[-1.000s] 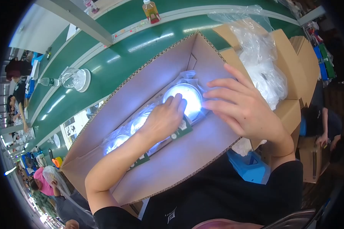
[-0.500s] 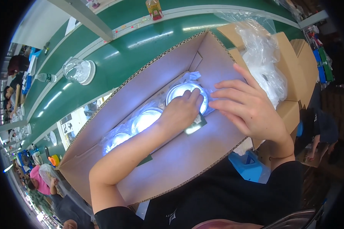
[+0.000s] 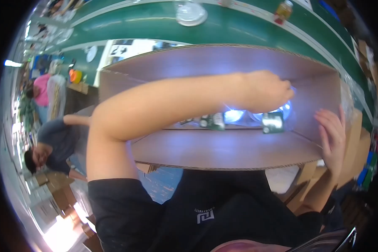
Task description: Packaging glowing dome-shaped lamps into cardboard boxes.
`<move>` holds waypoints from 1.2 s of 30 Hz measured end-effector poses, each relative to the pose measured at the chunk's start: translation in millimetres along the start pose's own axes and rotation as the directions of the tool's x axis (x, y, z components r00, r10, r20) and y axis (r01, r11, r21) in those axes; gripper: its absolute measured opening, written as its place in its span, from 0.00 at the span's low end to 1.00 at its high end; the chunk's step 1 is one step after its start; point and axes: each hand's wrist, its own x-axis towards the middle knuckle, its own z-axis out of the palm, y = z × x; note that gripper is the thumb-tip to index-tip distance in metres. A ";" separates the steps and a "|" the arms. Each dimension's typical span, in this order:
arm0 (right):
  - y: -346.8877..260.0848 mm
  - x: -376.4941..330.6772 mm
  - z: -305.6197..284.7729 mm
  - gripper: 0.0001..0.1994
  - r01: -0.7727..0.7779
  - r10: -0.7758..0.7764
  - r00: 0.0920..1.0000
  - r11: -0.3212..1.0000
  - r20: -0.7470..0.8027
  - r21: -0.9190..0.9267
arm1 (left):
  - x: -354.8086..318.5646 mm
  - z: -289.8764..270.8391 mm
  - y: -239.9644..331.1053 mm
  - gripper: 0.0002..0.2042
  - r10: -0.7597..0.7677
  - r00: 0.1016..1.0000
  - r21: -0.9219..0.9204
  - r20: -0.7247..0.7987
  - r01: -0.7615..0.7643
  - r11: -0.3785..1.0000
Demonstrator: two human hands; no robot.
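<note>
A long cardboard box (image 3: 231,157) stands open in front of me. Inside, glowing round lamps (image 3: 234,115) lie in a row, with clear plastic around them; dark green tags (image 3: 273,122) hang at their near side. My left arm reaches across the box and covers part of the row. My left hand (image 3: 268,90) is over the rightmost lamps with its fingers curled downward; whatever is under the fingertips is hidden. At the right end wall of the box, my right hand (image 3: 332,132) has its fingers stretched and apart, next to the rim, holding nothing visible.
Beyond the box runs a green worktable (image 3: 147,26) carrying a clear glass dome (image 3: 190,13) and a bottle (image 3: 283,11). More cardboard boxes (image 3: 352,151) stand at the right. A co-worker in a dark shirt (image 3: 56,138) is at the left, near stacked cartons.
My view has turned, so the box now lies almost level across it. My right hand has lowered from above the box to its right end. My left hand remains over the lamps.
</note>
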 end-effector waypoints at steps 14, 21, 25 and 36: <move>-34.1 11.5 7.1 0.12 -0.088 0.093 0.989 0.995 0.115 -0.040 | -145.3 -140.8 -122.7 0.17 -0.417 0.824 0.249 -0.383 0.527 0.812; -35.2 13.1 21.3 0.09 -0.110 0.113 0.992 0.993 -0.064 0.046 | -99.3 -121.5 -207.3 0.15 -0.492 0.808 0.474 -0.323 0.589 0.655; -32.5 10.0 13.1 0.08 -0.116 0.123 0.985 0.991 -0.122 0.064 | -53.9 -117.6 -259.0 0.29 -0.694 0.691 0.484 -0.200 0.686 0.544; -18.3 20.7 6.6 0.14 -0.109 0.117 0.992 0.983 -0.043 0.148 | -1.6 -53.0 -374.3 0.27 -0.524 0.847 0.267 0.089 0.487 0.832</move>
